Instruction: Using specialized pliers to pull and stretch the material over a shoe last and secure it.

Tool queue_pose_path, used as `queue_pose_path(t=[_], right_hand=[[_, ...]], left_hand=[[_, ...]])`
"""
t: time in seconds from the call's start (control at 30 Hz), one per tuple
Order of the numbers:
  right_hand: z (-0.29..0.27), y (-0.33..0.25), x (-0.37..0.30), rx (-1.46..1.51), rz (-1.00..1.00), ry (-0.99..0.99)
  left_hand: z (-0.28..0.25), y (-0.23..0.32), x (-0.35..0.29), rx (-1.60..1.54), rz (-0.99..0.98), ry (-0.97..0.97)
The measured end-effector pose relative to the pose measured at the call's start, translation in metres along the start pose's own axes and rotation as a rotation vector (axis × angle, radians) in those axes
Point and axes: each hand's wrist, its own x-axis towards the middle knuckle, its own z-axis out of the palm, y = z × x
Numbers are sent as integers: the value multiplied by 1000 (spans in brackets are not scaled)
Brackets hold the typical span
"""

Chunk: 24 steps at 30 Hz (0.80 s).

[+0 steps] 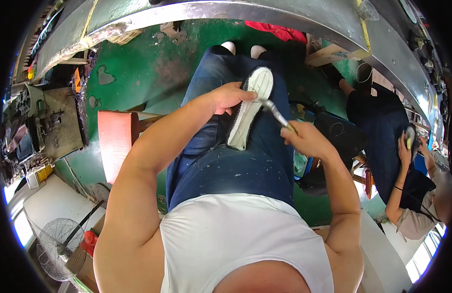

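Observation:
A shoe (243,127) lies lengthwise across my thighs with its pale underside up. A dark, toothed-looking edge runs round it. My left hand (229,99) grips its left side near the wider far end, thumb laid over the pale face and other fingers curled by the edge. Whether a small piece is pinched under the thumb cannot be made out. My right hand (306,140) is closed round the handle of a hammer (277,114). The hammer's metal head, slightly blurred, is at the shoe's right edge, close to my left thumb.
A metal-edged workbench (206,10) curves across the far side. At left stand a pinkish block-like seat (117,141), a machine (28,119) and a wire fan (57,246). To the right a co-worker (421,195) sits holding another shoe (409,138). Red cloth (277,30) lies under the bench.

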Motion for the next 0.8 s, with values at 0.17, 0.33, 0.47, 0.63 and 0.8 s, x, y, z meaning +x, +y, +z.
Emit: queue_pose_path(t=[0.17, 0.33, 0.47, 0.63, 0.8], right_hand=[[31, 6, 3, -454, -349, 146], [45, 18, 1, -485, -292, 223], [47, 39, -5, -344, -182, 149], [64, 27, -23, -489, -224, 154], [61, 33, -23, -501, -145, 88]], left_hand=[[4, 2, 7, 34, -13, -48], [0, -7, 11, 1, 67, -54], [29, -37, -12, 328, 438, 157], [35, -86, -3, 75, 574, 144], [50, -94, -4, 314, 723, 343]])
